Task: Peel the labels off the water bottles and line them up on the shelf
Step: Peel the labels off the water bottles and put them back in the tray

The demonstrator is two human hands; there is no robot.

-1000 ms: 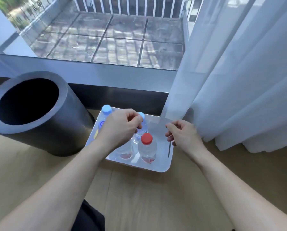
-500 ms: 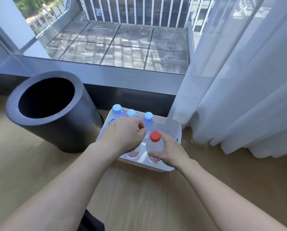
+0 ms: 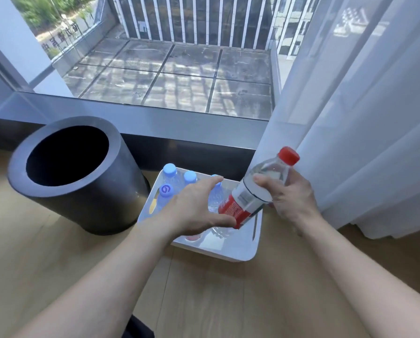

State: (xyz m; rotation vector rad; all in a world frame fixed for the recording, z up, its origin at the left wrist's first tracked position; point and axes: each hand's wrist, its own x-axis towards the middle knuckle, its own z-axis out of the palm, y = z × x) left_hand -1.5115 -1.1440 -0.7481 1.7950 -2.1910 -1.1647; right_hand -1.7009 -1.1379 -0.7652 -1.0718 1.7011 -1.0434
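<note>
My right hand (image 3: 290, 198) grips a clear water bottle (image 3: 255, 191) with a red cap and a red-and-white label, tilted over the right side of a white tray (image 3: 248, 251) on the floor. My left hand (image 3: 194, 211) is spread open just left of the bottle, its thumb touching the red lower part of the label. Several blue-capped bottles (image 3: 168, 178) stand upright at the back of the tray, partly hidden by my left hand. One cap (image 3: 165, 190) bears a purple swirl.
A tall dark grey cylindrical bin (image 3: 67, 176) with an open top stands left of the tray. A white sheer curtain (image 3: 350, 118) hangs at the right. Behind runs a low window ledge (image 3: 155, 123) under glass. The floor is light wood (image 3: 204, 301).
My right hand has lifted the red-capped bottle out of the tray and tilted it to the right. My left hand has opened and moved to the bottle's label.
</note>
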